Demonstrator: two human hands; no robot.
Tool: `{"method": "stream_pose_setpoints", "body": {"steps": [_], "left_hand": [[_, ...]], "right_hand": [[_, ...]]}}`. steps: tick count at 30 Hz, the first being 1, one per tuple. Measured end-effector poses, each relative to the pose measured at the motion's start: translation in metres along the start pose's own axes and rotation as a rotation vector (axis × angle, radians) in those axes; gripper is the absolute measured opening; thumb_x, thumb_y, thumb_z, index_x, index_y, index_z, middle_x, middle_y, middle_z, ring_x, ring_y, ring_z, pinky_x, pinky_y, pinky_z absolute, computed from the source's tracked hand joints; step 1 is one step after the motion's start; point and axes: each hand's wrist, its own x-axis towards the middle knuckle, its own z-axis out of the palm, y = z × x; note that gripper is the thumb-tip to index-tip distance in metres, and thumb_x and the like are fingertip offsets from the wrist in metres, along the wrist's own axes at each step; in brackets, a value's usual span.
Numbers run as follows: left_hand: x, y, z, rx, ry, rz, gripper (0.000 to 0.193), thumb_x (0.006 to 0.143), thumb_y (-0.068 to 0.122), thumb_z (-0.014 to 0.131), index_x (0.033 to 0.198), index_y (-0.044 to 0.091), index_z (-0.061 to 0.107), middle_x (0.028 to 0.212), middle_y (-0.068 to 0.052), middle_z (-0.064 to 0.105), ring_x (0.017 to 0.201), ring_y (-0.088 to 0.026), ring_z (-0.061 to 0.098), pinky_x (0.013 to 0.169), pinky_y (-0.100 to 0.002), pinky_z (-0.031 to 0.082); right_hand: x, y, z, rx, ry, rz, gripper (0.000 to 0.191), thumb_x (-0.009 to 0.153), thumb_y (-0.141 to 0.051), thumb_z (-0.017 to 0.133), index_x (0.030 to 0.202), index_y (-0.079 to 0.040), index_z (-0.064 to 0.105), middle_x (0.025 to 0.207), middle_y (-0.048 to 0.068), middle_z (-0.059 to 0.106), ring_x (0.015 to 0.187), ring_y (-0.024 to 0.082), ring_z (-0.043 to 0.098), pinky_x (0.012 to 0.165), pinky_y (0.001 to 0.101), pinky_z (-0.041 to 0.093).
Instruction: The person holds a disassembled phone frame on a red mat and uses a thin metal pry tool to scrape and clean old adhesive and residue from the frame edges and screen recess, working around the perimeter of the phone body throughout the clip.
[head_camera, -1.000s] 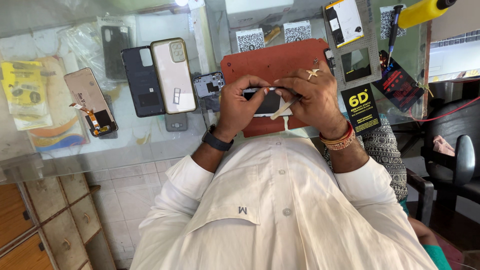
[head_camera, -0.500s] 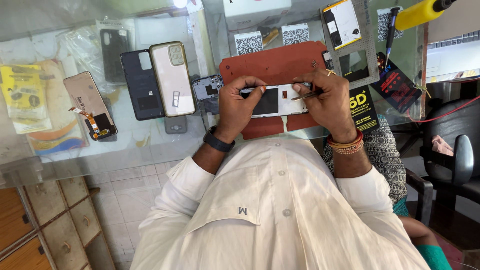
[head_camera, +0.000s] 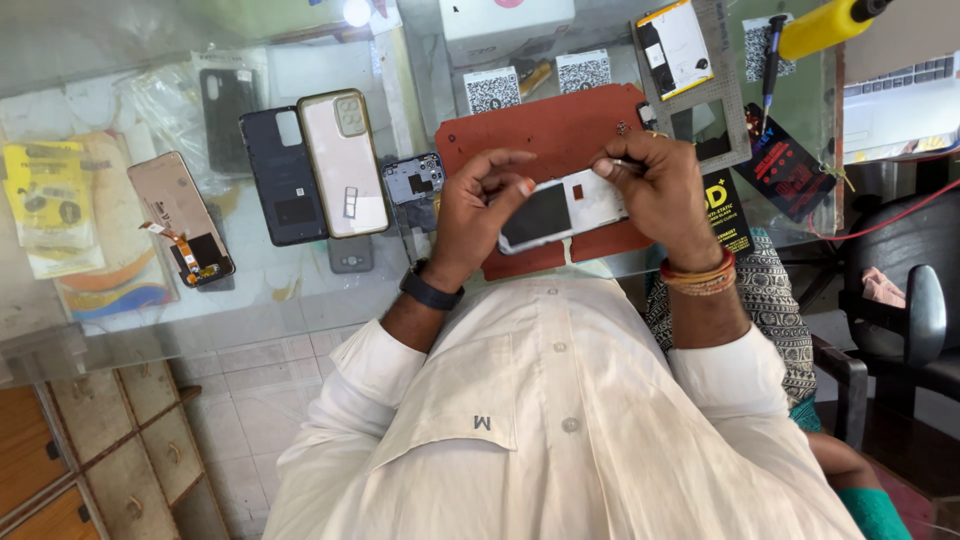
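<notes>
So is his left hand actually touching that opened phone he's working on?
Touching. The head view shows the left hand gripping the opened phone's dark end, thumb and fingers wrapped round its edge, above the red mat.

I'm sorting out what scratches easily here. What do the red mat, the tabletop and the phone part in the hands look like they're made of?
Red mat: probably rubber or silicone; matte, no glare. Tabletop: glass; floor tiles and drawers show through it. Phone part, held by the left hand and right hand: seemingly a white plastic or painted frame with a glossy dark panel; material uncertain.
</notes>
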Motion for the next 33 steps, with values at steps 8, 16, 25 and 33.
{"method": "stream_pose_setpoints", "body": {"steps": [8, 16, 25, 33], "left_hand": [[0.009, -0.001, 0.003, -0.713, -0.418, -0.550, 0.056, 0.110, 0.040, 0.038, 0.149, 0.000, 0.046, 0.134, -0.023, 0.061, 0.113, -0.034, 0.071, 0.096, -0.046, 0.061], [-0.003, -0.022, 0.013, -1.127, -0.630, -0.715, 0.068, 0.113, 0.052, 0.029, 0.160, 0.004, 0.036, 0.149, -0.039, 0.049, 0.116, -0.039, 0.068, 0.095, -0.048, 0.059], [-0.009, -0.039, 0.008, -1.077, -0.599, -0.649, 0.068, 0.115, 0.053, 0.032, 0.153, -0.001, 0.046, 0.139, -0.033, 0.060, 0.109, -0.034, 0.069, 0.090, -0.045, 0.058], [-0.001, -0.030, 0.006, -1.083, -0.491, -0.551, 0.068, 0.114, 0.053, 0.032, 0.148, -0.003, 0.049, 0.135, -0.030, 0.061, 0.108, -0.034, 0.070, 0.090, -0.046, 0.060]], "right_hand": [[0.033, -0.012, -0.022, -0.160, -0.276, -0.029, 0.013, 0.092, -0.009, 0.080, 0.098, 0.001, 0.073, 0.074, 0.012, 0.068, 0.064, 0.019, 0.062, 0.059, 0.0333, 0.047], [0.057, -0.022, -0.025, -0.304, -0.374, -0.212, 0.018, 0.089, -0.015, 0.082, 0.100, -0.002, 0.077, 0.080, 0.015, 0.070, 0.072, 0.029, 0.068, 0.064, 0.0395, 0.051], [0.064, -0.018, -0.017, -0.234, -0.388, -0.138, 0.019, 0.088, -0.014, 0.082, 0.098, 0.000, 0.075, 0.081, 0.014, 0.070, 0.070, 0.026, 0.067, 0.063, 0.0381, 0.051], [0.059, -0.025, -0.008, -0.077, -0.057, -0.307, 0.008, 0.104, -0.004, 0.073, 0.107, 0.003, 0.070, 0.101, 0.012, 0.059, 0.090, 0.020, 0.060, 0.078, 0.0351, 0.050]]}}
